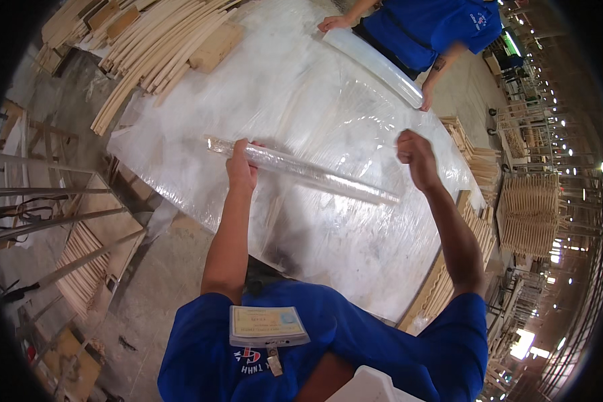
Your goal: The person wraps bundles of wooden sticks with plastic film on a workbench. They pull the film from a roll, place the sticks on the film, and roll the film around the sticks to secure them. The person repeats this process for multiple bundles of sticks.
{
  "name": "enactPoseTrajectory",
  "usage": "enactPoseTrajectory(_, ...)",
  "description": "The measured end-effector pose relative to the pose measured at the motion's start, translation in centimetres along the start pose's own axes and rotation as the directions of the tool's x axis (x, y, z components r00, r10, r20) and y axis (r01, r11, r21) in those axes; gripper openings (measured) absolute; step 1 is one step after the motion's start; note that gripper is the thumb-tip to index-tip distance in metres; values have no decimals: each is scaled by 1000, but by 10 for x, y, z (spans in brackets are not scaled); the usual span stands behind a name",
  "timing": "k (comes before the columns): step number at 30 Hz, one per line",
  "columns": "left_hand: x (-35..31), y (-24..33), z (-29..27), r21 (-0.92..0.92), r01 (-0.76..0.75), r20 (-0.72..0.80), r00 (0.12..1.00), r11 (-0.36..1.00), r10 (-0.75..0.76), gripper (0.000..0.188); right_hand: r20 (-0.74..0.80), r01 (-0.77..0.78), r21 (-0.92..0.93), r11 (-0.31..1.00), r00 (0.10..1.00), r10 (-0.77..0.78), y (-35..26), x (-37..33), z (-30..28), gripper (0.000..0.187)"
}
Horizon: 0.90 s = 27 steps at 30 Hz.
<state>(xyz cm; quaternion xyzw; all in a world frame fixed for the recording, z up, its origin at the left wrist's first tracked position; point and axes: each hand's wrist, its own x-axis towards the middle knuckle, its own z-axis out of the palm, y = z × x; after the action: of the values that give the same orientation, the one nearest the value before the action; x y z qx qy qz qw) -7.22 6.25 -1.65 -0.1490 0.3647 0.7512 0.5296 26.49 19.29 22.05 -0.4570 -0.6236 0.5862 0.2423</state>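
A thin roll of clear plastic film (315,175) lies slantwise across the middle of the view. My left hand (243,164) is closed around it near its left end, fingers wrapped over the tube. My right hand (419,157) is raised up and right of the roll's other end, apart from it. Its fingers are curled into a fist, and whatever may be inside is hidden. Beneath both hands spreads a broad, shiny sheet of plastic film (342,234) over a wide pale surface.
Across from me, a co-worker in a blue shirt (429,30) holds a thicker film roll (375,67) with both hands. Long wooden strips (161,47) are piled at the far left. More wooden pieces (449,268) line the right edge. A metal-framed rack (67,221) stands at the left.
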Motion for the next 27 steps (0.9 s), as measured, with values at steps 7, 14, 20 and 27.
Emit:
enactPoseTrajectory(7, -35, 15, -79, 3, -68, -155, 986, 998, 68, 31, -399, 299, 437, 848, 910, -116, -23, -28, -55, 16)
enactPoseTrajectory(14, -149, 66, -214, 250, -338, -87, 926, 908, 368, 33, -283, 436, 459, 774, 898, -338, -75, -35, -115, 19)
enactPoseTrajectory(20, -319, 119, -304, -14, -394, -448, 824, 919, 347, 25, -236, 452, 462, 763, 892, -386, -99, 18, -66, 17)
enactPoseTrajectory(27, -591, 140, -362, 382, -677, -698, 234, 629, 676, 38, 91, 645, -243, 725, 759, -645, -80, 74, 124, 27)
